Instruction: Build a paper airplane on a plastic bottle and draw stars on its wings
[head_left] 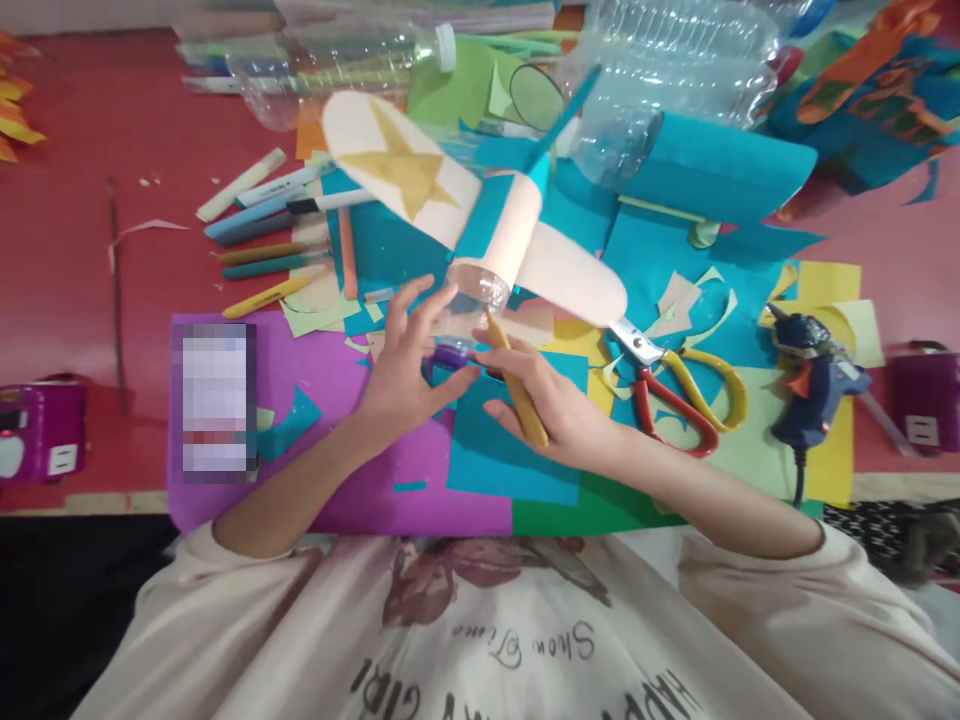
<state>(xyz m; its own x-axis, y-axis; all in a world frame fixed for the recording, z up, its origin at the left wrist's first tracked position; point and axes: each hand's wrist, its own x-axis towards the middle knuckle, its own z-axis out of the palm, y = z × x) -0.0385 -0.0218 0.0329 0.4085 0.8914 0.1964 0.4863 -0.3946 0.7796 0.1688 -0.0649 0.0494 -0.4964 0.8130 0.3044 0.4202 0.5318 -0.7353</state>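
Printed shirt fabric [517, 625] fills six o'clock; toward twelve sits a winged bottle [510, 220], the right hand [559, 405] grasping a yellow pen-like tool [529, 415] near its clear neck, the left hand [401, 375] curved beside it, whether gripping I can't tell. Wrap, wings and one gold star [409, 165] are on; the second wing [574, 278] is plain, the neck uncovered. Purple sheet [397, 460] overlies red table [60, 250], scissors [679, 385] at three, dark room patch [67, 590] at eight.

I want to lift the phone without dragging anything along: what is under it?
The phone lies on the purple sheet. A blue scrap sits by its right edge; whether that runs beneath, or anything else does, is covered by the phone.
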